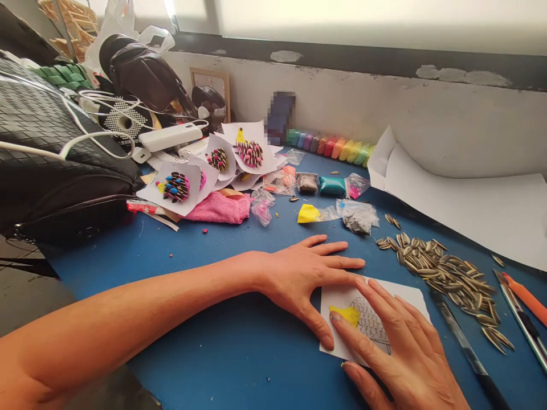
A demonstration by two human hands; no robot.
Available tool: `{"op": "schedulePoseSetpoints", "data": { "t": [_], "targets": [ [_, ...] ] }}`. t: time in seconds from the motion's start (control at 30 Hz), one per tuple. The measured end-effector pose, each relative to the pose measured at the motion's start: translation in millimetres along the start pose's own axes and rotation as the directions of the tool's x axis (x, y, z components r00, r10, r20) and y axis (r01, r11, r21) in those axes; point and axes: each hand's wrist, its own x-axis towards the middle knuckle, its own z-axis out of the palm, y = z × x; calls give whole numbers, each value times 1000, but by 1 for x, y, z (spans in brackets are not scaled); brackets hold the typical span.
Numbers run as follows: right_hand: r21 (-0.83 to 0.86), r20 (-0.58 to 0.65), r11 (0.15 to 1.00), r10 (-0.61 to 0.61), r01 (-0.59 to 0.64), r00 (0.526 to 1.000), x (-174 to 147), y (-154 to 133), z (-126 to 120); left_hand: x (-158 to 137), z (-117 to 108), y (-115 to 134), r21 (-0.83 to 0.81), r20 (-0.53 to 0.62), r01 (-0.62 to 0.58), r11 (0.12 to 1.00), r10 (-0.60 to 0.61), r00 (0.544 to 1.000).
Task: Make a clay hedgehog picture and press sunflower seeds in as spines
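Looking down from the head view, I count two bare hands over one small paper sheet (337,297), which lies flat on the blue table (205,364). My left hand (297,270) is spread wide, all five fingers apart and pinching nothing; its thumb presses the sheet's left edge and its index finger crosses the upper edge. My right hand (405,341) covers the sheet's right side, fingers loosely parted, the index fingertip touching the one yellow patch (352,314) that adjoins the single scalloped drawing (371,322).

Right of the sheet I have one heap of striped seeds (448,276), too crowded to count, with two loose seeds (392,221) just beyond it. Two pens (464,336) and one orange tool (529,299) lie nearby. Ahead I count four small packets: one yellow packet (307,214), one teal packet (332,186), one brown packet (307,183), one grey packet (358,224). At far left, one pink cloth (220,207) lies beside at least three seed-studded pictures (176,187).
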Motion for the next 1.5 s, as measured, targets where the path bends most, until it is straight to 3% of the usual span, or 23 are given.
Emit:
{"op": "schedulePoseSetpoints", "data": {
  "t": [0.3,0.47,0.77,1.03,1.3,1.5],
  "targets": [
    [8,13,1000,21,-21,1000,-1,-1,-1,0,0,-1,4,-2,-7,1000,7,1000],
    [-27,19,999,-24,24,1000,-2,1,3,0,1,0,7,-10,-11,1000,11,1000],
    [25,-76,1000,-15,17,997,-4,1,-7,0,1,-1,19,1,-3,1000,3,1000],
    [-2,-15,999,-47,47,999,2,3,-8,0,0,0,39,-1,-10,999,10,1000],
    [79,-56,994,79,-75,995,-17,9,-14,0,-2,2,41,20,8,999,-9,1000],
    [19,-27,1000,-15,16,1000,-10,7,-14,2,-1,1,49,21,9,999,-10,1000]
  ]
}}
